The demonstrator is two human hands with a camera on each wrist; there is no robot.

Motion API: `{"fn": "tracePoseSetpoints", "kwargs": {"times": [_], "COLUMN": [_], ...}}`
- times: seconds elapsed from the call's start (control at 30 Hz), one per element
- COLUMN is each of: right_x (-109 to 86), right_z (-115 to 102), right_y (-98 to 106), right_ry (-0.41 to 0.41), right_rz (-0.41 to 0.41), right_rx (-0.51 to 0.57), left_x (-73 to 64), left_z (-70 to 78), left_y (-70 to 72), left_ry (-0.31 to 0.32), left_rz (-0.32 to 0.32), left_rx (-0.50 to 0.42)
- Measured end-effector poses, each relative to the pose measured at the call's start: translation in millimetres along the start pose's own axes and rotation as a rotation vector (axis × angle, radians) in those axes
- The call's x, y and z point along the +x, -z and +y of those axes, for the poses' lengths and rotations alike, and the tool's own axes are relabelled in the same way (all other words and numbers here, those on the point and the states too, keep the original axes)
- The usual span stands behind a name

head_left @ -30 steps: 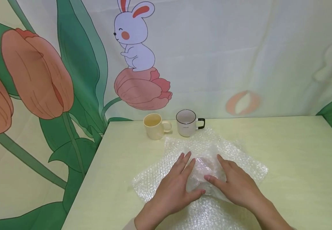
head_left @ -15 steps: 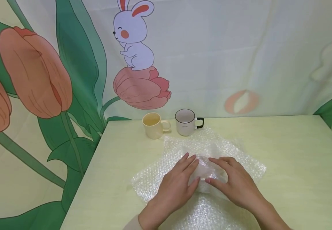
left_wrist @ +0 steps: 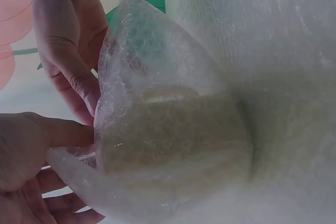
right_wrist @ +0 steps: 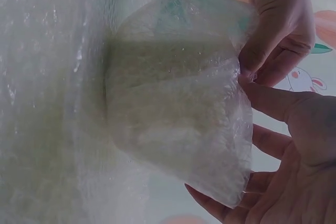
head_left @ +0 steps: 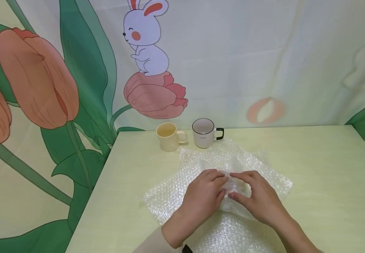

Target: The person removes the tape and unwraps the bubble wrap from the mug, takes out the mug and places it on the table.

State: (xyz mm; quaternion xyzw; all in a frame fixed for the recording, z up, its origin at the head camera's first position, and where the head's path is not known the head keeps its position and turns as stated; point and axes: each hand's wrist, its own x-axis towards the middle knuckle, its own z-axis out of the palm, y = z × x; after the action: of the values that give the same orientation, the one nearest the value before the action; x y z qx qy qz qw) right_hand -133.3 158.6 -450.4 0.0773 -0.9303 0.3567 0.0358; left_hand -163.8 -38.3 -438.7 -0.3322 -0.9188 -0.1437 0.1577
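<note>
A sheet of bubble wrap (head_left: 233,235) lies on the table, and its middle stands up around something rounded and cup-shaped, seen only dimly through the wrap. My left hand (head_left: 203,195) is at the left of this bundle with fingers bent in, pinching the wrap's gathered top edge. From the right, my right hand (head_left: 261,200) holds the same top edge, its thumb on the near side and fingers on the far side. In the right wrist view the upright bubble wrap (right_wrist: 168,93) narrows toward both hands. The fingertips of the two hands nearly meet.
Behind the wrap stand a yellow mug (head_left: 168,137) and a white mug (head_left: 203,135) with a black rim and handle. A printed cloth (head_left: 220,63) hangs at the table's back edge. Pale table surface (head_left: 321,182) extends to either side.
My left hand has moved right and its fingers have bent in onto the wrap's top. The right hand's fingers have come closer to it. The bundle's top is drawn together.
</note>
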Motion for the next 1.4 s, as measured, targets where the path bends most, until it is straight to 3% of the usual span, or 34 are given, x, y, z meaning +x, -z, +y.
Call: {"fn": "tracePoseSetpoints", "kwargs": {"times": [0.57, 0.83, 1.1, 1.4], "right_x": [12.2, 17.1, 19.3, 18.5], "right_z": [4, 7, 8, 9], "right_y": [8, 7, 8, 7], "right_ry": [-0.055, -0.038, -0.035, -0.039], "right_rz": [-0.077, -0.09, -0.094, -0.095], "right_rx": [-0.023, -0.037, -0.029, -0.03], "left_x": [12.7, 14.1, 15.1, 14.9], "left_z": [11.4, 10.2, 8.3, 9.3], "left_y": [-9.2, -10.5, -12.1, -15.4], "left_ry": [-0.107, -0.123, -0.122, -0.13], "left_rz": [0.031, 0.044, 0.064, 0.141], "left_rx": [0.131, 0.177, 0.162, 0.117]}}
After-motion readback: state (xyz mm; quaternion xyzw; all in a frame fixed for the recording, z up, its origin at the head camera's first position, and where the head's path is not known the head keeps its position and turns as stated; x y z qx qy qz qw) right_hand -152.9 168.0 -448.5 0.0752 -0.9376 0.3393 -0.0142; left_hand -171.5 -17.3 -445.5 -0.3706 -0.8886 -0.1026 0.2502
